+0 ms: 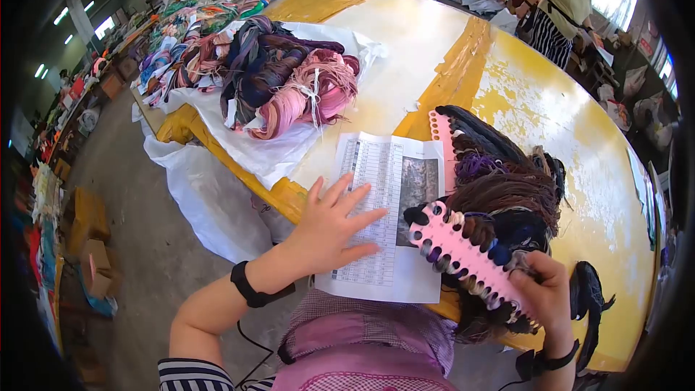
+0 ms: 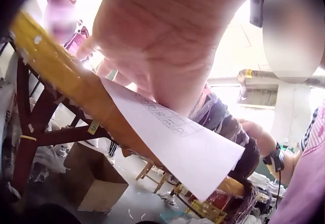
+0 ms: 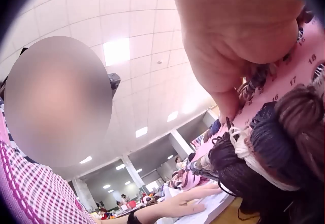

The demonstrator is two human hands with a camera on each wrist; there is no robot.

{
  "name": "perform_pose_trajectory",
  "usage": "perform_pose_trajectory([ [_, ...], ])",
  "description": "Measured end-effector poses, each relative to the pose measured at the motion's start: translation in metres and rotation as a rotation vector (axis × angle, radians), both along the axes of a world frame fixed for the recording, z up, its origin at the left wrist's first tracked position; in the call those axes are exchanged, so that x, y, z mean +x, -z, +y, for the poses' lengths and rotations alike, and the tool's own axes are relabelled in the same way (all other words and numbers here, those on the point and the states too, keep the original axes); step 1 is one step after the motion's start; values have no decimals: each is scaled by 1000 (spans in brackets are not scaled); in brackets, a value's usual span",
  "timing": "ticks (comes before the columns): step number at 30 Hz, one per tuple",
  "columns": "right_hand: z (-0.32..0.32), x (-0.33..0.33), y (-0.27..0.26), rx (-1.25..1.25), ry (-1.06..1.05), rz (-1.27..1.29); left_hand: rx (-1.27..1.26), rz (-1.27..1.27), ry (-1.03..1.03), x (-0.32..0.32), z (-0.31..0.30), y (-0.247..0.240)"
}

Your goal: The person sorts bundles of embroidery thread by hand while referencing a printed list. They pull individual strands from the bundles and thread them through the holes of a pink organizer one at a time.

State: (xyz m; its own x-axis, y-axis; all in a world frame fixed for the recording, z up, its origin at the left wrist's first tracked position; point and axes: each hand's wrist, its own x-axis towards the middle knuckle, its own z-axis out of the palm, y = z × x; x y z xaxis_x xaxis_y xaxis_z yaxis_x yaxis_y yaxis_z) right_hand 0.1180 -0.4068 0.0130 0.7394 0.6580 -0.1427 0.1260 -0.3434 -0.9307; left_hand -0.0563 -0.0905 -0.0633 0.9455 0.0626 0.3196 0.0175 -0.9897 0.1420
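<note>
My left hand [image 1: 334,224] rests on a printed sheet [image 1: 420,275] with its fingers spread. The sheet carries a table of rows and a dark picture, and one corner juts past the table edge in the left wrist view. My right hand [image 1: 544,291] grips the lower end of a pink thread card [image 1: 463,252], thumb on top. Dark, brown, blue and grey thread hangs from holes along both sides of this card. Numbers such as 17 and 18 show on the card [image 3: 284,87] in the right wrist view. Beneath it lies a second pink card [image 1: 444,146] with dark thread bundles [image 1: 517,199].
A large heap of coloured skeins [image 1: 289,80] lies on white plastic sheeting [image 1: 271,156] at the back left. One black skein [image 1: 590,304] lies near the right front edge of the yellow table [image 1: 608,246]. Another person [image 1: 561,11] stands beyond the table.
</note>
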Motion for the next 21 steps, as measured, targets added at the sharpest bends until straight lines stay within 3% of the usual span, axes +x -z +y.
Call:
perform_pose_trajectory([
  [3, 0, -1, 17, -6, -20, 40, -51, -127, 16, -1, 3, -7],
  [5, -1, -2, 23, -33, -33, 50, -778, -106, -63, 1, -6, -22],
  [6, 1, -2, 24, -36, -29, 50, -781, -104, -60, 6, -10, -25],
  [8, 3, -1, 26, -19, -69, 86, -1134, -170, 48, 13, -16, -30],
  [9, 3, -1, 26, -19, -71, 88, -1134, -170, 45, 14, -16, -32],
  [11, 3, 2, 27, 6, -100, 114, -1390, 113, 85, 17, -17, -36],
  [18, -4, 0, 22, -22, -126, 156, -1728, 345, 199, 20, -20, -31],
  [20, -1, -8, 19, 145, -26, 15, -1718, 240, 243, 20, -19, -28],
  [21, -5, -8, 18, 79, -19, -64, -1716, 241, 242, 20, -19, -31],
])
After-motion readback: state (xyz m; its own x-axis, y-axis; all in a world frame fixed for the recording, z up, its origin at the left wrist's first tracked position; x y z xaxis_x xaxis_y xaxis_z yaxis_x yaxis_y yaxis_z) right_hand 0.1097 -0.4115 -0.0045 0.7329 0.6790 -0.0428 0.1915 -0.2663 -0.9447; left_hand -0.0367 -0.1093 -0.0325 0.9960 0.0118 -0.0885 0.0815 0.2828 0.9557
